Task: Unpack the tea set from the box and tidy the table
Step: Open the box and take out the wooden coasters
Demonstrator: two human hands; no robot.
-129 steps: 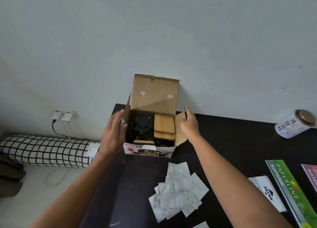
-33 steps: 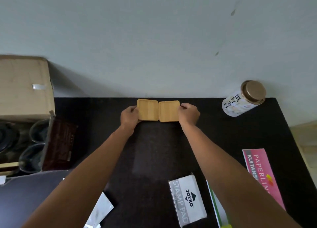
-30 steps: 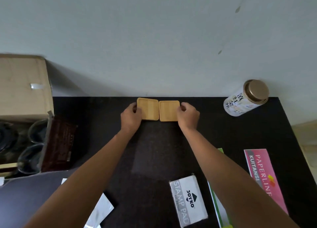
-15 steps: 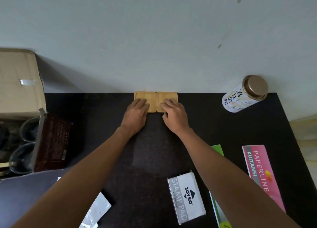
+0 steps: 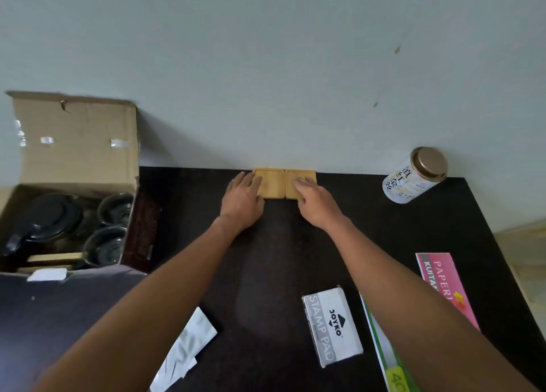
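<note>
Head view: two wooden coasters, left coaster (image 5: 273, 183) and right coaster (image 5: 298, 182), lie touching side by side at the worktop's (image 5: 266, 258) far edge against the wall. The left hand (image 5: 243, 201) and right hand (image 5: 316, 202) rest flat on them, each grip loose, fingers straight. The box (image 5: 74, 185) stands open at left, holding a teapot (image 5: 44, 223) and two cups (image 5: 109, 229).

Two wooden coasters: left coaster (image 5: 271, 183) and right coaster (image 5: 304, 176) were in the box (image 5: 75, 143) 4.3 s ago, now out on the table (image 5: 266, 258), side by side, touching, slid back to the wall edge. Left hand (image 5: 243, 200) and right hand (image 5: 317, 204) went from holding the box flaps, to pinching the coasters' outer edges, to lying flat with straight fingers on top of them.
</note>
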